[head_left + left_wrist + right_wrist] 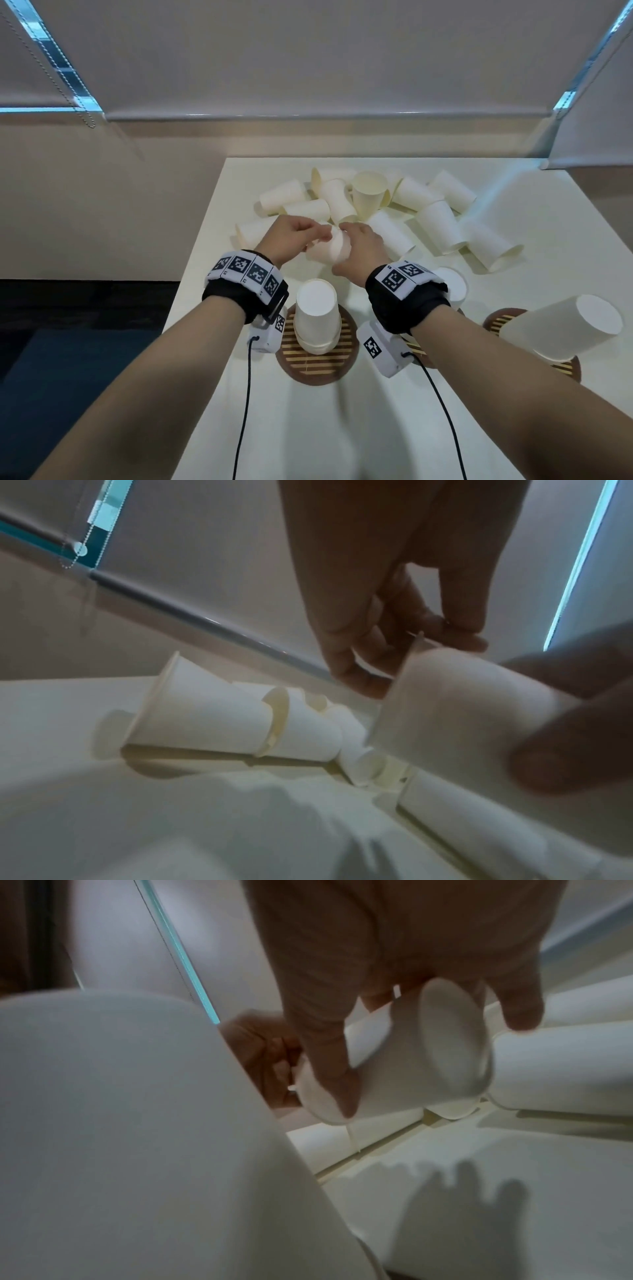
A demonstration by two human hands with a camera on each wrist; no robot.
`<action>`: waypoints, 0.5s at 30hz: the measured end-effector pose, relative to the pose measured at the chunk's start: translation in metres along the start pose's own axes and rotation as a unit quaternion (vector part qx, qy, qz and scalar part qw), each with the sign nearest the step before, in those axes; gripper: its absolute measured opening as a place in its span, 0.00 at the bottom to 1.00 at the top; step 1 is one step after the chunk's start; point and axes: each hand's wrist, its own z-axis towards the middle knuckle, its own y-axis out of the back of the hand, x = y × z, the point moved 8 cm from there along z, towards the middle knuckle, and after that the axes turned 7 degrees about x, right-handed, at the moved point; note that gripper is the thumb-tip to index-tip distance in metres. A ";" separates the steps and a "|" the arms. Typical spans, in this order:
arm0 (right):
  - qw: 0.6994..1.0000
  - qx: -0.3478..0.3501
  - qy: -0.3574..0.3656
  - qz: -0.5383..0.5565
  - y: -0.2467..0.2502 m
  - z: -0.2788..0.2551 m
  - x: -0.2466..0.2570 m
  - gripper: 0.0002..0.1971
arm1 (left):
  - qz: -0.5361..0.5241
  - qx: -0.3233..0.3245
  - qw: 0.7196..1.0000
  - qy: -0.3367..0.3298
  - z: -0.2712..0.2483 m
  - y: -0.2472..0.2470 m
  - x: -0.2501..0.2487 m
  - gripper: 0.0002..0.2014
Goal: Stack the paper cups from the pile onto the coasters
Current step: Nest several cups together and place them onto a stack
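Observation:
Both hands hold one white paper cup [327,251] on its side, just above the table in front of the pile of loose cups [376,205]. My left hand [308,236] pinches the cup's rim [416,647] between thumb and fingertips. My right hand [349,240] curls round the cup's other end [445,1056]. Nearer me, a round slatted coaster [346,356] carries a stack of upside-down cups [317,315]. A second coaster [503,318] at the right holds a taller stack [565,329]. Another upturned cup [452,281] stands behind my right wrist, and what it stands on is mostly hidden.
The white table [342,428] ends close on the left, with dark floor [68,342] below. A window sill and lowered blinds [308,68] run behind the pile. Cables hang from both wrist cameras over the near part of the table.

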 end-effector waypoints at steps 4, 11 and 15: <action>0.999 0.024 -0.009 0.040 -0.004 0.004 0.002 0.39 | 0.006 -0.124 0.992 -0.025 0.001 0.029 -0.007 0.08; 0.998 0.023 -0.019 0.057 -0.008 0.002 -0.010 0.39 | 0.171 -0.337 0.906 0.193 -0.014 0.079 0.062 0.26; 0.999 0.026 -0.017 0.042 -0.008 0.004 -0.011 0.39 | 0.055 -0.335 0.917 0.207 -0.012 0.080 0.077 0.23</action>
